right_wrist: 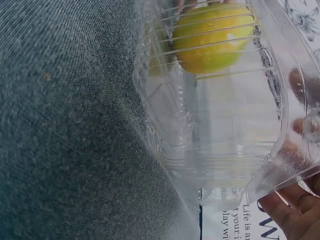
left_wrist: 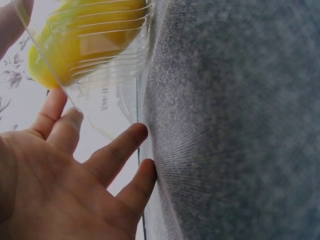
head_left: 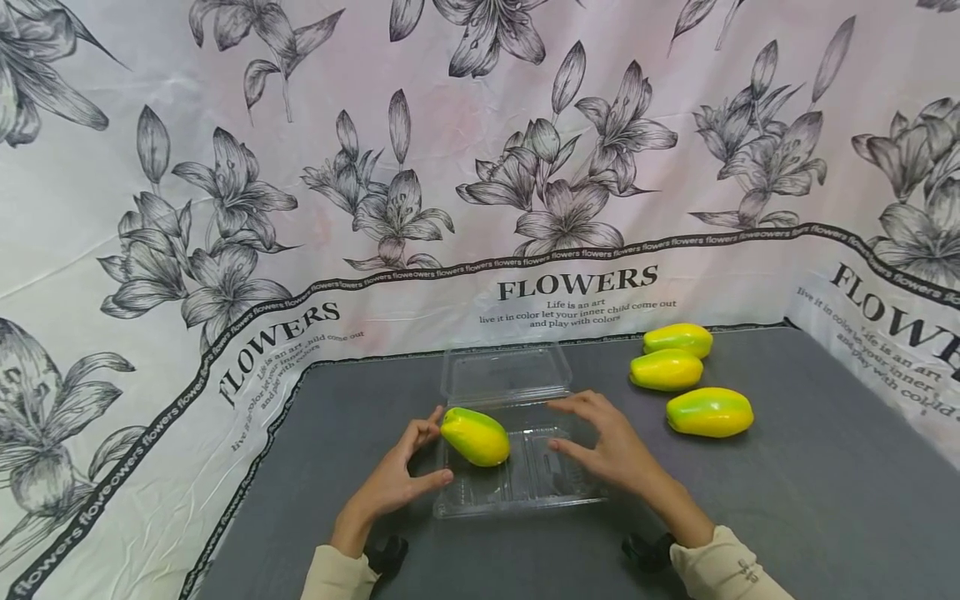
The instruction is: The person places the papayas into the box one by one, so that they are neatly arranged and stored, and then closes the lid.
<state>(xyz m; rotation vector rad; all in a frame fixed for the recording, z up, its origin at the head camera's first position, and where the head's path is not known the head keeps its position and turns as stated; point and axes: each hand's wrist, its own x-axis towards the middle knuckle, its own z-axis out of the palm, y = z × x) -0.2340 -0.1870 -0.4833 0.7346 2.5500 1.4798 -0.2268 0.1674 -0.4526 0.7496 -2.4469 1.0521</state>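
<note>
A yellow-green papaya (head_left: 477, 438) lies at the left end of a clear plastic clamshell box (head_left: 517, 505), whose hinged lid (head_left: 506, 375) is folded back behind it. Beside the box's left wall is my left hand (head_left: 390, 479), fingers spread and thumb apart. In the left wrist view its fingertips (left_wrist: 56, 102) come up at the box rim, close to the papaya's narrow end. My right hand (head_left: 618, 442) is at the box's right side, thumb and fingers apart with no fruit between them. Through the clear rim the right wrist view shows some of its fingers (right_wrist: 285, 205).
Three more papayas lie at the back right: one papaya (head_left: 709, 412) in front, another (head_left: 666, 370) behind it, and the third (head_left: 678, 340) farthest back. The grey tabletop (head_left: 810, 500) ends at a flower-printed cloth (head_left: 420, 317) hung behind and along the sides.
</note>
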